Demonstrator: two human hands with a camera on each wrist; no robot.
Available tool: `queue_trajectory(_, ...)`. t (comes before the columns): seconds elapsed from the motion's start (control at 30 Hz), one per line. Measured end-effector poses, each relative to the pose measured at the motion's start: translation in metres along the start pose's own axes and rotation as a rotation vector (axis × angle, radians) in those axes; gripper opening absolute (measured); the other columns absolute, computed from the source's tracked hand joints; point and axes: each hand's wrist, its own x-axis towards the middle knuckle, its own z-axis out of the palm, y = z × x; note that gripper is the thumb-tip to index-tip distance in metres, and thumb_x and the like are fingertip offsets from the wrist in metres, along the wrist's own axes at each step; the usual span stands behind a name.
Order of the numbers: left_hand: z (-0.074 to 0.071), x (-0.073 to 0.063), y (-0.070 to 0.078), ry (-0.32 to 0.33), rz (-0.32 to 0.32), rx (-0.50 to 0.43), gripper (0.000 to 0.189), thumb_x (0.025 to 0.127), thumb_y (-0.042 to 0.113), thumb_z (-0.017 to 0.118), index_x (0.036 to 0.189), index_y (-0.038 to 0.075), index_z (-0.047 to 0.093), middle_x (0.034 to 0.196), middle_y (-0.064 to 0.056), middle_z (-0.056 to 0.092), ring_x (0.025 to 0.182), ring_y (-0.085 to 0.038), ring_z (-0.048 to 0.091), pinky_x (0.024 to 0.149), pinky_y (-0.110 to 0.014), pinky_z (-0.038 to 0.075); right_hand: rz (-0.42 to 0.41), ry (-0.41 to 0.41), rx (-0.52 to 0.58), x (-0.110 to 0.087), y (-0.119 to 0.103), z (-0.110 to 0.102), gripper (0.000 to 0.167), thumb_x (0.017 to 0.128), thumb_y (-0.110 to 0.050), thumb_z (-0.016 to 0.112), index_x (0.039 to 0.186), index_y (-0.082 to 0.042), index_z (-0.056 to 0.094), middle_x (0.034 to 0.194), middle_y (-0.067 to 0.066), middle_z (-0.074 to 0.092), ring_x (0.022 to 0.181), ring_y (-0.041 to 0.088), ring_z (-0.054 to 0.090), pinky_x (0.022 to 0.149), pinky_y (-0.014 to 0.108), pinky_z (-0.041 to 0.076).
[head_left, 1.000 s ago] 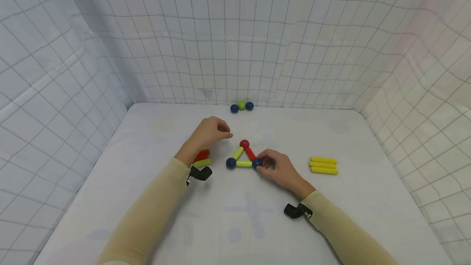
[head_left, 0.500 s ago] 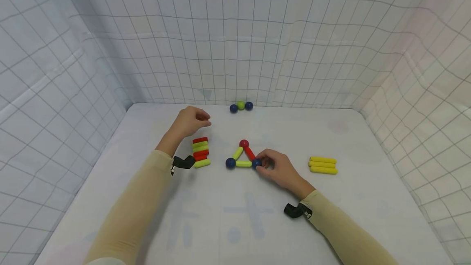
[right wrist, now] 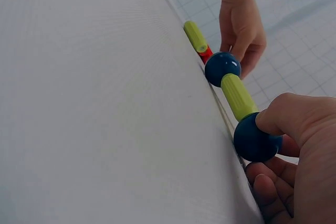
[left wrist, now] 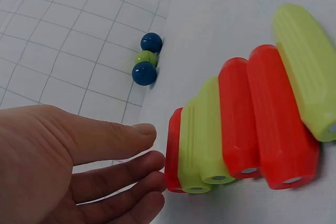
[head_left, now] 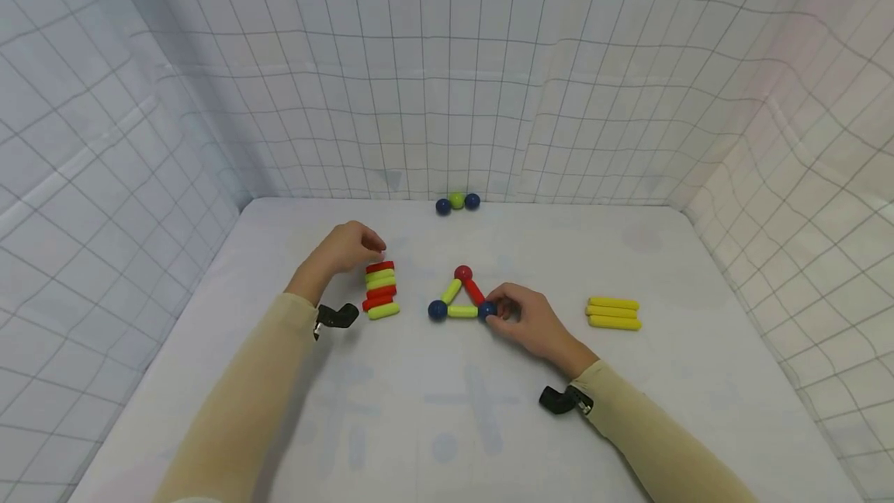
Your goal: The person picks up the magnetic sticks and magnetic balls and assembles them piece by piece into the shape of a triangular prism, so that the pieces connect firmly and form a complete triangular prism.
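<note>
One triangle of balls and rods lies mid-frame; my right hand pinches its right-hand blue ball. My left hand, fingers loosely extended, is beside the red and lime rods left of centre; I can't tell whether they touch. Three yellow rods lie farther right, three balls at upper centre.

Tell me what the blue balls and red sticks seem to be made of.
Blue balls: glossy, perhaps painted metal or hard plastic; small highlights show. Red sticks: likely smooth plastic, with a soft sheen and even colour; grey discs in their ends may be metal.
</note>
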Motion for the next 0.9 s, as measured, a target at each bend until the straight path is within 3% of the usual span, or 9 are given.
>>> queue_trajectory(0.3,0.0076,0.0006,-0.0018,-0.036,0.008,0.034,0.026,0.101,0.009,0.070,0.124,0.001,0.078,0.124,-0.016,0.075,0.106,-0.032,0.065,0.095,-0.047,0.057,-0.006,0.003,0.005,-0.0001,-0.0015,-0.0007,0.026,0.096,-0.013,0.083,0.119,-0.022,0.073,0.097,-0.008,0.068,0.089,0.015,0.063,0.080,0.033,0.054)
queue_trajectory(0.9,0.0039,0.0015,-0.0015,-0.069,0.007,0.120,0.026,0.100,0.007,0.069,0.122,-0.001,0.078,0.117,-0.016,0.074,0.095,-0.030,0.065,0.088,-0.044,0.058,-0.023,0.004,0.002,0.0000,-0.0007,-0.0006,0.026,0.096,-0.014,0.083,0.119,-0.022,0.073,0.098,-0.009,0.068,0.089,0.014,0.063,0.080,0.033,0.054)
